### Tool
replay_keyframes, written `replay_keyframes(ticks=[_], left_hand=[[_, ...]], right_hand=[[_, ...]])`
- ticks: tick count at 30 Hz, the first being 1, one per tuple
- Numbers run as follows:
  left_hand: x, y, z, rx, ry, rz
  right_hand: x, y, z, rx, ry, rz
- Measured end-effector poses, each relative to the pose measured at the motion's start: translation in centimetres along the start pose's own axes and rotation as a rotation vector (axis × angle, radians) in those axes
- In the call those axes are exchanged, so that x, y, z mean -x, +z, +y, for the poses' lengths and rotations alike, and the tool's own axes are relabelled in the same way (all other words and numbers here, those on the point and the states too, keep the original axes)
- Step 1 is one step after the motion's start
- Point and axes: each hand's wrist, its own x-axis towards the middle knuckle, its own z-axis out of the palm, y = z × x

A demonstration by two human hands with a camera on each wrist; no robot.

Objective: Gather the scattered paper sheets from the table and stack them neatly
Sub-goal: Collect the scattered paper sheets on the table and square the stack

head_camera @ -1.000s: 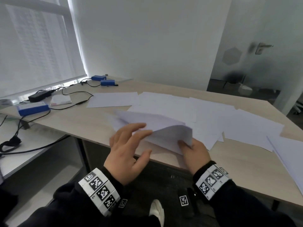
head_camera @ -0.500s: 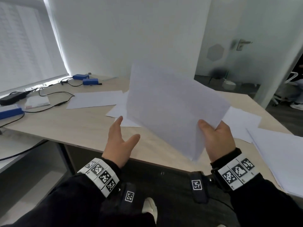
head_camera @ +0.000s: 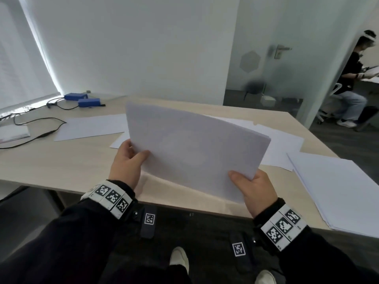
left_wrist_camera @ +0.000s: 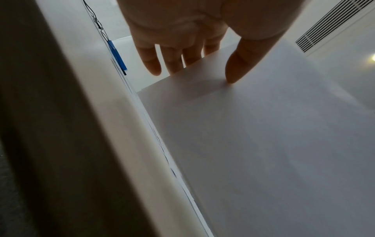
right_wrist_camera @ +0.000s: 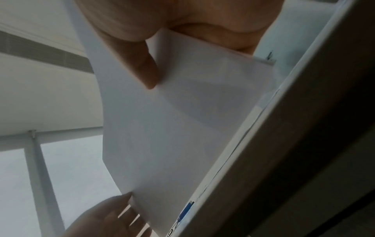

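Note:
Both hands hold a bundle of white sheets (head_camera: pixel 194 148) tilted up above the near edge of the wooden table (head_camera: pixel 61 165). My left hand (head_camera: pixel 131 158) pinches its left edge, thumb (left_wrist_camera: pixel 239 64) on the front face, fingers behind. My right hand (head_camera: pixel 252 187) grips the lower right corner, thumb (right_wrist_camera: pixel 140 67) pressed on the paper (right_wrist_camera: pixel 172 128). More loose sheets lie behind the bundle: one at the left (head_camera: pixel 90 128) and several overlapping at the right (head_camera: pixel 281 144). A stack of sheets (head_camera: pixel 344 189) lies at the table's right end.
Two blue boxes (head_camera: pixel 84 100) with black cables (head_camera: pixel 41 128) sit at the far left of the table, beside a white notepad (head_camera: pixel 12 133). Another person (head_camera: pixel 352 83) sits on a chair in the room beyond the glass door at the right.
My left hand, free half a second ago, now pinches the bundle's left edge. The bundle, lifted off the table a second ago, has tipped flatter and lower between both hands.

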Motion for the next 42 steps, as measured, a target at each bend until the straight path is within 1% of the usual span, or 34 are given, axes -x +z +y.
replay_keyframes(ticks=[2,3,6,8,10,12,14,15,17,18,20,21,22,24,26,28,32,34,42], left_hand=[[0.2,0.4,-0.2,-0.033,-0.009,-0.016],[0.3,0.6,-0.5,-0.068,-0.021,-0.034],[0.8,1.1,-1.0,-0.213,-0.04,-0.064],[1.3,1.4,-0.9,-0.341,-0.019,-0.077],[2.0,2.1,-0.6,-0.413,0.025,-0.127],[2.6,3.2,-0.1,-0.403,0.04,-0.182],[3.4,4.8,0.3,-0.362,0.062,-0.203],[3.8,5.7,0.5,-0.346,0.077,-0.208],[4.7,7.8,0.6,-0.307,0.081,-0.244],[5.2,8.8,0.5,-0.301,0.077,-0.281],[6.3,11.1,0.4,-0.345,0.079,-0.396],[7.0,12.1,0.3,-0.422,0.094,-0.469],[7.7,13.1,0.3,-0.554,0.133,-0.544],[9.1,14.5,0.2,-0.872,0.283,-0.644],[10.0,15.2,-0.1,-1.049,0.417,-0.688],[10.1,15.3,-0.4,-1.103,0.468,-0.684],[10.0,15.0,-0.6,-1.11,0.483,-0.679],[10.0,15.0,-0.6,-1.119,0.482,-0.678],[10.1,14.8,-0.7,-1.132,0.477,-0.682]], right_hand=[[-0.1,-0.4,0.3,0.017,0.013,0.012],[-0.1,-0.6,0.7,0.068,0.021,0.006],[0.1,-1.9,1.8,0.354,0.025,-0.025],[0.5,-3.0,2.0,0.489,0.057,-0.047],[0.9,-4.4,2.1,0.505,0.116,-0.047],[1.4,-5.8,2.2,0.447,0.169,-0.023],[1.9,-7.2,1.9,0.317,0.236,0.07],[2.1,-8.0,1.7,0.24,0.279,0.14],[2.6,-9.8,1.3,0.112,0.367,0.328],[2.7,-10.6,1.2,0.059,0.412,0.416],[3.0,-12.5,1.4,-0.07,0.47,0.562],[3.2,-13.4,1.5,-0.134,0.483,0.616],[3.4,-14.3,1.6,-0.188,0.492,0.657],[4.0,-16.0,1.9,-0.264,0.502,0.719],[4.6,-17.5,2.4,-0.323,0.504,0.767],[5.0,-18.9,3.3,-0.364,0.522,0.804],[5.5,-20.1,4.2,-0.456,0.555,0.829],[5.6,-20.2,4.3,-0.47,0.571,0.812],[7.0,-19.5,3.5,-0.384,0.648,0.771]])
